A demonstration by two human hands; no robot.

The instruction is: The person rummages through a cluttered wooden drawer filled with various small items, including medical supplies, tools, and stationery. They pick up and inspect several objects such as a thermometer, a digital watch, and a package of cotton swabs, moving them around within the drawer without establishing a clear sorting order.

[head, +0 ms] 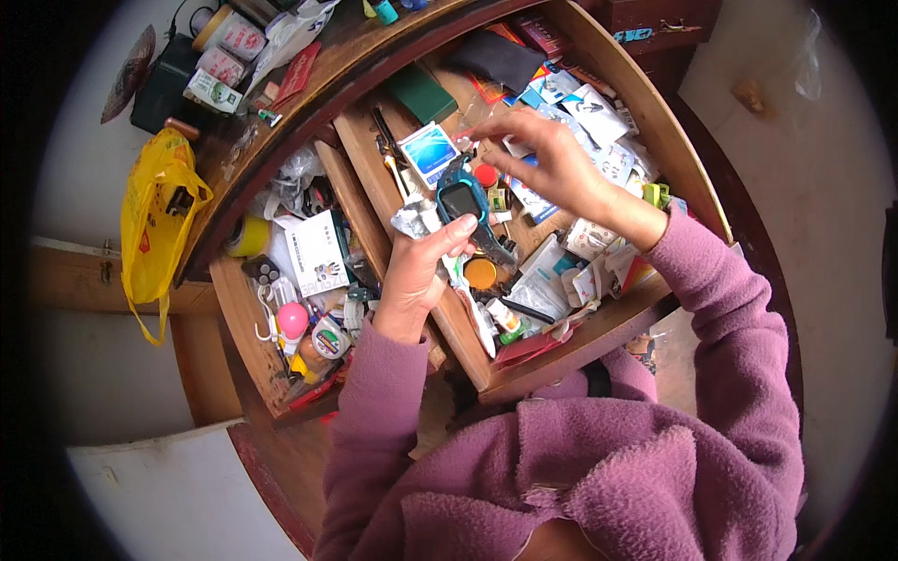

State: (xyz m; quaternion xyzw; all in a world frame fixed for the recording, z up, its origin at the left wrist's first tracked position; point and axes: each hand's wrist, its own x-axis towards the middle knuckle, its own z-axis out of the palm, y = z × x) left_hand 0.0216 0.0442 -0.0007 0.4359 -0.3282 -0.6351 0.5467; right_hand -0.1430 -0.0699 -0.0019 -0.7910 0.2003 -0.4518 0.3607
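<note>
My left hand grips a teal-cased smartwatch with its dark screen facing up. Its dark strap hangs down past my fingers over the right-hand drawer. Just above and to the right of the watch hovers my right hand, fingers curved and apart, with nothing visible between them. Beneath both hands lie a white box with a blue picture, a red cap, an orange round lid and a small white bottle.
A second open drawer at left holds a white box, a pink ball and a tape roll. A yellow plastic bag hangs off the desktop edge. Jars stand on the desktop. A green box lies deeper in the right drawer.
</note>
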